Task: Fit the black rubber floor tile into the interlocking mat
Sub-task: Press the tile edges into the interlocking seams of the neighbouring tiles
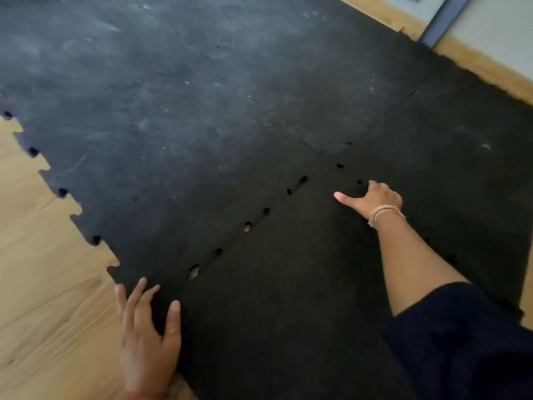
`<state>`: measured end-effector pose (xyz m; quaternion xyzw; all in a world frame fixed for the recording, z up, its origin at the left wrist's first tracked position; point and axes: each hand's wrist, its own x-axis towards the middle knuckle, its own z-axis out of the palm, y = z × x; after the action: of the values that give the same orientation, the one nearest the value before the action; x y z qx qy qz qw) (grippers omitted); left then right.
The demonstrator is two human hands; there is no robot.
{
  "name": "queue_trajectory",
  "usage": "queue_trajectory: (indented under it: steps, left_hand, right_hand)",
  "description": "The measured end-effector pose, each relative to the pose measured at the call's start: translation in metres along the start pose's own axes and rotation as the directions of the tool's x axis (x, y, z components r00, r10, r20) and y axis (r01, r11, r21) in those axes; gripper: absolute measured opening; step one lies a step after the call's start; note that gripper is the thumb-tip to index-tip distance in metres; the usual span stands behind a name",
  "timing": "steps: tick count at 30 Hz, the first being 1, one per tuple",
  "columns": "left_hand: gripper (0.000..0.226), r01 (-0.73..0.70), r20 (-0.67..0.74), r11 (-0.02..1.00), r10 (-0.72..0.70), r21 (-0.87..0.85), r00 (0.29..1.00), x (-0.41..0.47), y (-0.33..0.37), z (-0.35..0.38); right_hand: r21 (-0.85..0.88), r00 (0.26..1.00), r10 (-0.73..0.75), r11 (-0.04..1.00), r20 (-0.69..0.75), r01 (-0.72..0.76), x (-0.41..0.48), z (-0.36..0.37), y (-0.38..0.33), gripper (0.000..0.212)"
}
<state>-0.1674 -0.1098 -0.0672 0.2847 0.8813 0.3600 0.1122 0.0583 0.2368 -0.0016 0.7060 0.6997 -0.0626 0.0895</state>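
Note:
The black rubber floor tile (288, 298) lies flat in the near centre, its toothed far edge meeting the interlocking mat (178, 105). Small gaps show along that seam (248, 226), some with wood visible through them. My left hand (147, 339) rests at the tile's near left corner, fingers spread, thumb on the rubber, palm over the tile's edge. My right hand (372, 199) presses on the tile's far right corner near the seam, thumb stuck out to the left, fingers curled under. A thread bracelet circles that wrist.
Wooden floor (43, 284) shows to the left of the mat's toothed edge and as a strip at the far right (484, 64). A grey wall and a dark post (441, 21) stand at the top right. A dark sleeve (461, 342) covers my right upper arm.

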Motion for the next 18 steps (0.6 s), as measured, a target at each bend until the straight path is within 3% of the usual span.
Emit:
queue_trajectory:
  steps: [6, 13, 18]
  left_hand:
    - [0.073, -0.07, 0.027, 0.997, 0.069, 0.046, 0.997, -0.004, -0.003, 0.003]
    - [0.056, -0.127, -0.002, 0.991, 0.127, 0.05, 0.992, -0.004, -0.003, 0.005]
    - [0.057, -0.108, -0.017, 0.994, 0.108, 0.004, 0.994, -0.002, -0.002, 0.005]
  right_hand:
    - [0.076, 0.998, 0.059, 0.996, -0.029, -0.057, -0.002, 0.014, 0.014, 0.1]
    - [0.112, 0.996, 0.091, 0.99, 0.001, -0.091, -0.007, 0.016, 0.012, 0.096]
    - [0.278, 0.995, 0.087, 0.956, 0.049, -0.097, 0.005, 0.011, 0.016, 0.089]
